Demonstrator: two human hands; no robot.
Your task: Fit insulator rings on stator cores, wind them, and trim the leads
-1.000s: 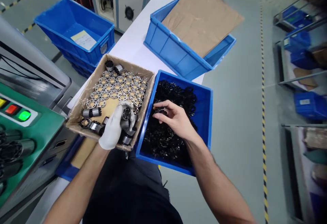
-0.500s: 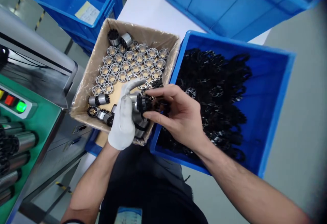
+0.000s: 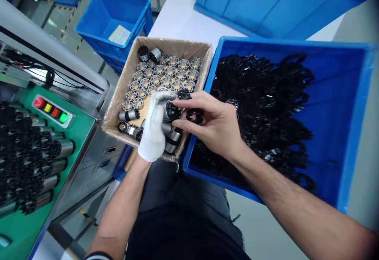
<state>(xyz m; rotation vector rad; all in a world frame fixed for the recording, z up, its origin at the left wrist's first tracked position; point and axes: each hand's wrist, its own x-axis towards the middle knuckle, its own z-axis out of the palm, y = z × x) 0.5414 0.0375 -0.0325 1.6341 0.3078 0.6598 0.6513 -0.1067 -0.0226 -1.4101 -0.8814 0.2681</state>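
Note:
My left hand [image 3: 153,133], in a white glove, is closed round a silver motor stator core [image 3: 166,114] above the lined box. Its near end carries a black plastic end cap [image 3: 174,111], which the thumb and forefinger of my bare right hand [image 3: 220,123] pinch. Another black end cap [image 3: 194,115] is tucked under the curled fingers of my right hand. Beneath the hands, the plastic-lined box [image 3: 117,96] holds rows of upright metal cores [image 3: 155,80]. Several capped cores [image 3: 129,115] lie along its near side; part of them is hidden by my left hand.
To the right, a blue bin [image 3: 331,125] holds a heap of black end caps [image 3: 266,90]. A larger blue bin [image 3: 248,7] stands behind it on the white table [image 3: 180,13]. At left, many capped cores [image 3: 32,153] sit on a green surface beside a button panel [image 3: 53,112].
The view has swung left, so the boxes sit further right and more of the green surface shows. Both hands stay on the stator core and its black end cap.

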